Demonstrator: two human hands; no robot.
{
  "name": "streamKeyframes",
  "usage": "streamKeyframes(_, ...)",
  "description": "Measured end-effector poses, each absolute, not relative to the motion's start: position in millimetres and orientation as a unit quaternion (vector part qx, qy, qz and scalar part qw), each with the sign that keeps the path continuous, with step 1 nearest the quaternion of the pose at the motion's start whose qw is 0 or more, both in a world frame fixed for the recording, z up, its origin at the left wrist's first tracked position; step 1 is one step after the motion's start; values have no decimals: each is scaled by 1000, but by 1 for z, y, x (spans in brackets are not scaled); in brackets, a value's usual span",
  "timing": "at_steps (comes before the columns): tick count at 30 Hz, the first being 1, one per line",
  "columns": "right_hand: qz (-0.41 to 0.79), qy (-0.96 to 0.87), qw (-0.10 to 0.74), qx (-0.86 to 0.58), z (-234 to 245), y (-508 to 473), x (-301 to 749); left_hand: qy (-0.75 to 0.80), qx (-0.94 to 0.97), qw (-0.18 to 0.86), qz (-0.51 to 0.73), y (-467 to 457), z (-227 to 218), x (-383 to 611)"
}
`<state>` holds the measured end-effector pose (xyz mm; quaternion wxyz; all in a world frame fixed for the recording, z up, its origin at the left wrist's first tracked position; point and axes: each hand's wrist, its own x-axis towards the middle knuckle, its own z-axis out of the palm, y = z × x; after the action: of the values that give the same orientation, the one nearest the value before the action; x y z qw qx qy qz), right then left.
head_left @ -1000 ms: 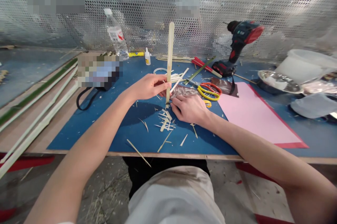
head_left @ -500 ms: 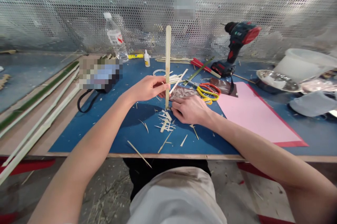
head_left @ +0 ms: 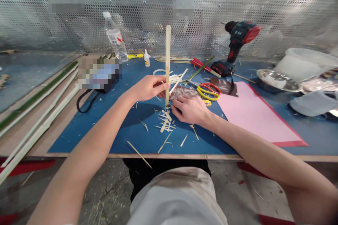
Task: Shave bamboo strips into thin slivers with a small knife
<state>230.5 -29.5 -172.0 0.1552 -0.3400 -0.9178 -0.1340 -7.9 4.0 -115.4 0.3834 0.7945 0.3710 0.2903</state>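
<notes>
My left hand (head_left: 149, 88) grips a long, flat bamboo strip (head_left: 167, 63) that stands nearly upright, its lower end just above the blue mat. My right hand (head_left: 188, 109) rests on the mat with its curled fingertips close to that lower end. Whether those fingers pinch anything is hidden. Bamboo slivers (head_left: 164, 121) lie scattered below my hands. A crumpled clear wrapper (head_left: 183, 92) lies just beyond my right hand, and several short strips (head_left: 175, 79) lie beyond my left hand.
Yellow-handled scissors (head_left: 208, 92) and a pink sheet (head_left: 253, 112) lie right of my hands. A cordless drill (head_left: 239, 40), plastic bottle (head_left: 113, 36) and glue bottle (head_left: 146, 58) stand at the back. Long bamboo strips (head_left: 39, 112) lie left, before a perforated metal screen (head_left: 158, 3).
The bamboo strip has swung from leaning rightward to nearly upright. My hands have shifted only slightly, and the view has moved a little.
</notes>
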Motion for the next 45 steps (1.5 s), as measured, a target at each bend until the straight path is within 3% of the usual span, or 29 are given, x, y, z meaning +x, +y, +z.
streamKeyframes(17,-113,-915,66,-381,-162,-39,221,349,747,472,312,22,-135,-13)
streamKeyframes(32,-122,-918,33,-376,-154,-34,221,340,746,478,314,26,-138,-17)
streamKeyframes(45,-123,-907,119,-385,-172,-33,229,348,747,473,312,26,-137,-15)
